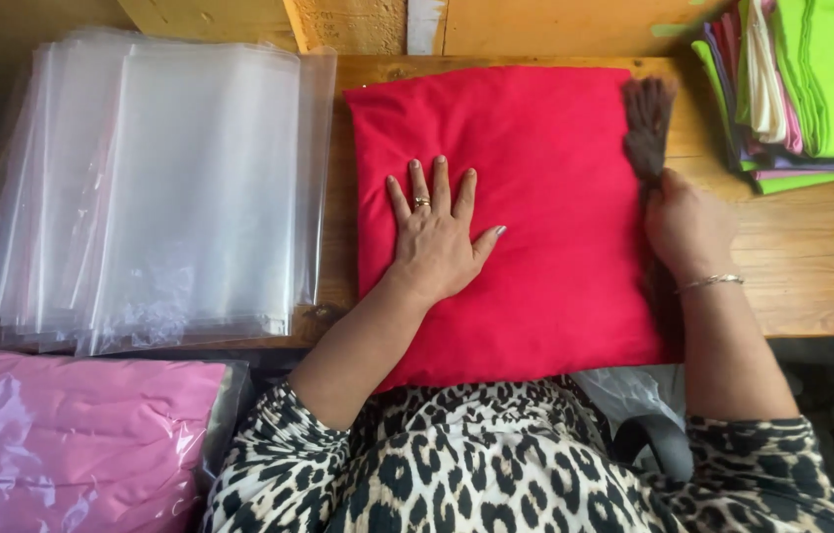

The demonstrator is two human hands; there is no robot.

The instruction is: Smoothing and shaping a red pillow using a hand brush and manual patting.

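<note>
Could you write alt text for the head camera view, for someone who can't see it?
A person's left hand presses flat on a folded red cloth on a wooden table while the right hand grips a dark brush at its edge. Clear plastic bags are stacked at left.

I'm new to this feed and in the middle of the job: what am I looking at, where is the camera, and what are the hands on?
There is no machine, just a person's two bare hands, filmed from one camera on their head looking down. The left hand lies flat, fingers spread, on a folded red cloth on a wooden table. The right hand grips a dark brown brush-like thing at the cloth's right edge. On the left lies a stack of clear plastic bags, below it a bagged pink cloth. Folded coloured cloths sit at top right.
</note>
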